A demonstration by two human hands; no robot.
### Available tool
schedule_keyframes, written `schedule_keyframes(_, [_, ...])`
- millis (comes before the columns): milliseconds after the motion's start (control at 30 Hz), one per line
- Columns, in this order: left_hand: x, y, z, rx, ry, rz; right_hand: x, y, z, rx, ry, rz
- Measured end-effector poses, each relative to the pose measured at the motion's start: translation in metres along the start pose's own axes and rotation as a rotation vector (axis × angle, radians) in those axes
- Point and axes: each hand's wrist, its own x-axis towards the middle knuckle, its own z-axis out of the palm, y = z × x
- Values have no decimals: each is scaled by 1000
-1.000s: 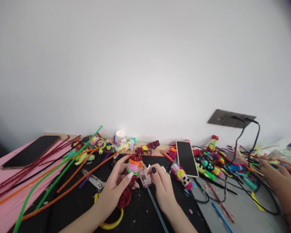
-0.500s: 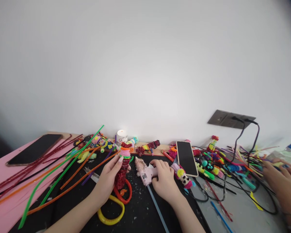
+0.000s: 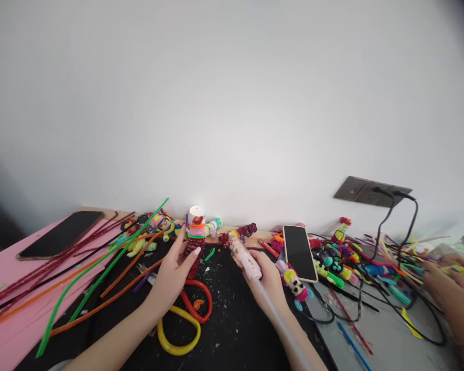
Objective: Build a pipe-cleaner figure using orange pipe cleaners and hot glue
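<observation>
My left hand (image 3: pixel 180 265) grips a dark red pipe-cleaner figure (image 3: pixel 196 242) with pink, green and orange bands near its top, held upright. My right hand (image 3: pixel 266 275) is wrapped round a pale pink hot glue gun (image 3: pixel 247 260), raised above the black mat, with its crusted nozzle end pointing away from me and slightly left. A long translucent glue stick (image 3: pixel 282 322) sticks out of its back toward me. Below my left hand lie scissors with a red and a yellow handle loop (image 3: pixel 179 330); their blades are partly hidden behind the hand.
Long pipe cleaners (image 3: pixel 100 278) lie across pink sheets (image 3: pixel 7 330) at left, near a dark phone (image 3: pixel 60 234). A white-framed phone (image 3: pixel 299 252), small figures (image 3: pixel 294 283) and black cables (image 3: pixel 377 242) occupy the right. A co-worker's hands (image 3: pixel 448 288) work at far right.
My right hand has gone from resting on the glue gun to holding it raised, turned with its nozzle farther away. The red figure has moved up slightly, its top now tipped away.
</observation>
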Motion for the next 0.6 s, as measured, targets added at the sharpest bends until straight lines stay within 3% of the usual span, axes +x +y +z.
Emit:
schedule_keyframes(200, [-7,-11,3,128,1,48,-8,-15,3,251,-65,55])
schedule_keyframes(600, [-15,-13,7,229,-43,94,-12,-14,10,237,-34,2])
